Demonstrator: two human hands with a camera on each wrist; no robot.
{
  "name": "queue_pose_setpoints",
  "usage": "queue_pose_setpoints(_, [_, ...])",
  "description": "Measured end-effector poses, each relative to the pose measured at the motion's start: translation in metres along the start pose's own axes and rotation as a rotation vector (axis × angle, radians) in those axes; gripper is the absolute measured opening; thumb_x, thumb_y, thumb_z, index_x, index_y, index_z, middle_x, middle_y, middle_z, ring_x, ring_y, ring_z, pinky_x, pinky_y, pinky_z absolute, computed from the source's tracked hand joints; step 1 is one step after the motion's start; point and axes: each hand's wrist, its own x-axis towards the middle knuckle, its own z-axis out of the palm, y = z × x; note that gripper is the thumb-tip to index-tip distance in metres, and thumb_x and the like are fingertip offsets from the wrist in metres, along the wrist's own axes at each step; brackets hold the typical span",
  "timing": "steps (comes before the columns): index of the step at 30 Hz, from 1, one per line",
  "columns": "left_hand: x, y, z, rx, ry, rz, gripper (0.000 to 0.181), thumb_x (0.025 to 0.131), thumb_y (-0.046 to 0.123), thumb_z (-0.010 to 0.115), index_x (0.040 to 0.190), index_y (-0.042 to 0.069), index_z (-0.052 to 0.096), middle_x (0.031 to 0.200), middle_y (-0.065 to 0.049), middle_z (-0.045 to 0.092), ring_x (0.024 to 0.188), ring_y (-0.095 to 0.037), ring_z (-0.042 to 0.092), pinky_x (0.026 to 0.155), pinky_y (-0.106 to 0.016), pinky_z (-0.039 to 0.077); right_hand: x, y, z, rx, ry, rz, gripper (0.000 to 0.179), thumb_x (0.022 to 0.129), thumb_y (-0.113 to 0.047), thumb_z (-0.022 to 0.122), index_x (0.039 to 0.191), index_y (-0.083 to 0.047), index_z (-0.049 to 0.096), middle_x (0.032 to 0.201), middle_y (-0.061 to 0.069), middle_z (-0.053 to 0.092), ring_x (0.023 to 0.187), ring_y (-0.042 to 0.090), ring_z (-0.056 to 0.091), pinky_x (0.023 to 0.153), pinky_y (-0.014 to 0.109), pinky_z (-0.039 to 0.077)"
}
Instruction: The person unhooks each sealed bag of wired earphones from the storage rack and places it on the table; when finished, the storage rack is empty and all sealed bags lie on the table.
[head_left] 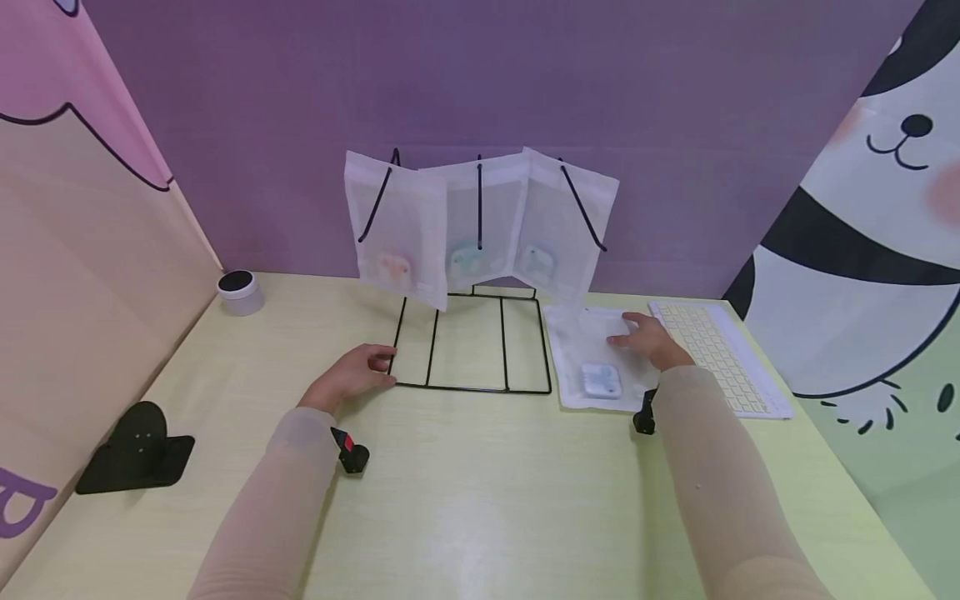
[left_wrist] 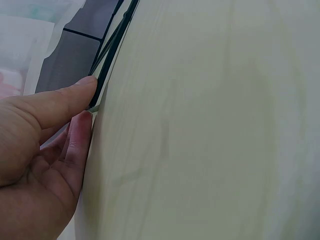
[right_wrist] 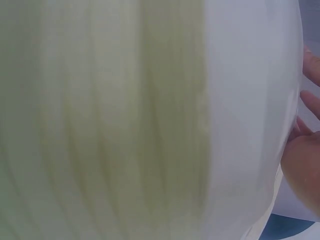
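A black wire display rack point(head_left: 468, 389) stands on the table, its three hooks carrying white translucent pouches. Behind the pouches' fronts show small square cases: one pinkish point(head_left: 393, 268), two bluish-green point(head_left: 467, 260). My left hand point(head_left: 351, 377) holds the rack's front left corner; in the left wrist view the thumb point(left_wrist: 82, 92) and a finger lie on either side of the black wire point(left_wrist: 107, 70). Flat on the table right of the rack lies another white pouch point(head_left: 573, 354) with a pale blue-and-white case point(head_left: 602, 381) in it. My right hand point(head_left: 648, 340) rests over this pouch's right side, fingers extended.
A white keyboard point(head_left: 712, 358) lies just right of the flat pouch, close to my right wrist. At the far left are a white jar with a black lid point(head_left: 240, 293) and a black stand point(head_left: 138, 454). A purple backdrop point(head_left: 480, 75) rises behind the table.
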Motion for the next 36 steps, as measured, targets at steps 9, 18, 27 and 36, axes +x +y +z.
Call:
queue_pose_setpoints(9, [0.002, 0.000, 0.003, -0.030, 0.003, -0.006, 0.059, 0.091, 0.011, 0.070, 0.144, 0.007, 0.047, 0.131, -0.018, 0.052, 0.123, -0.033, 0.046, 0.105, -0.048, 0.033, -0.005, 0.001, 0.001, -0.056, 0.032, -0.052, 0.077, 0.096, -0.029, 0.063, 0.149, 0.009, 0.022, 0.152, 0.034, 0.017, 0.139, 0.048, 0.016, 0.110, 0.057, 0.017])
queue_pose_setpoints(18, [0.001, 0.002, 0.006, -0.025, 0.001, -0.011, 0.058, 0.091, 0.010, 0.069, 0.145, 0.008, 0.046, 0.131, -0.017, 0.052, 0.123, -0.032, 0.046, 0.104, -0.047, 0.034, -0.008, 0.000, -0.004, -0.109, 0.109, -0.155, 0.070, 0.098, -0.028, 0.060, 0.146, 0.012, 0.028, 0.148, 0.037, 0.021, 0.135, 0.051, 0.022, 0.108, 0.057, 0.023])
queue_pose_setpoints(27, [0.001, 0.000, 0.003, -0.005, 0.008, -0.007, 0.058, 0.091, 0.010, 0.069, 0.145, 0.006, 0.046, 0.130, -0.017, 0.053, 0.122, -0.032, 0.047, 0.104, -0.047, 0.033, -0.025, -0.056, -0.027, 0.163, 0.331, -0.434, 0.061, 0.095, -0.007, 0.061, 0.147, 0.006, 0.033, 0.148, 0.028, 0.033, 0.133, 0.044, 0.033, 0.105, 0.055, 0.031])
queue_pose_setpoints(36, [0.002, 0.000, 0.002, -0.007, 0.006, -0.006, 0.058, 0.091, 0.010, 0.070, 0.144, 0.007, 0.047, 0.130, -0.017, 0.053, 0.122, -0.031, 0.047, 0.104, -0.046, 0.034, -0.074, -0.129, -0.030, 0.407, 0.521, -0.713, 0.049, 0.090, 0.004, 0.063, 0.135, 0.005, 0.044, 0.134, 0.018, 0.046, 0.119, 0.027, 0.049, 0.101, 0.040, 0.038])
